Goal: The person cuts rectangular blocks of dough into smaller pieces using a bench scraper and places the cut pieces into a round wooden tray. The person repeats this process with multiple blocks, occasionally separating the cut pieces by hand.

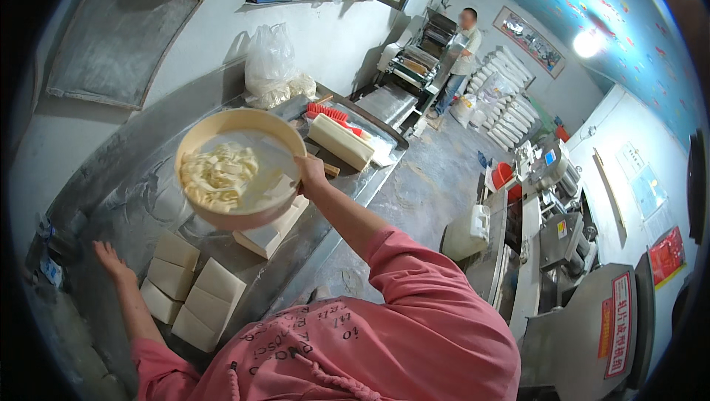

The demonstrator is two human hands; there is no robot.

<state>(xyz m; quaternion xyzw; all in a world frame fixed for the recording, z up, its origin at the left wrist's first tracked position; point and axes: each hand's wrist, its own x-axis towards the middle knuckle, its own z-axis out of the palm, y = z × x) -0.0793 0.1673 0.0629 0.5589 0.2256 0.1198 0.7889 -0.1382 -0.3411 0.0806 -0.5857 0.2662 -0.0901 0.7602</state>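
My right hand (312, 177) grips the rim of a round flour sieve (239, 116), which is tilted above the metal table (133, 196). Pale strips and scraps of dough (221, 171) lie in a heap on the left part of its mesh. My left hand (115, 263) is empty over the table, palm partly turned up. Beside it stand square stacks of cut dough wrappers (173, 265), with another row of stacks (209, 304) nearer my body. Partly hidden below the sieve is a further block of stacked wrappers (272, 234).
A long dough block (341, 142) and a red brush (327, 111) lie toward the table's far end. A plastic bag (272, 60) stands by the wall. Across the aisle are machines (560, 240) and a white jerrycan (467, 232). A person (466, 52) stands at a rolling machine (416, 63).
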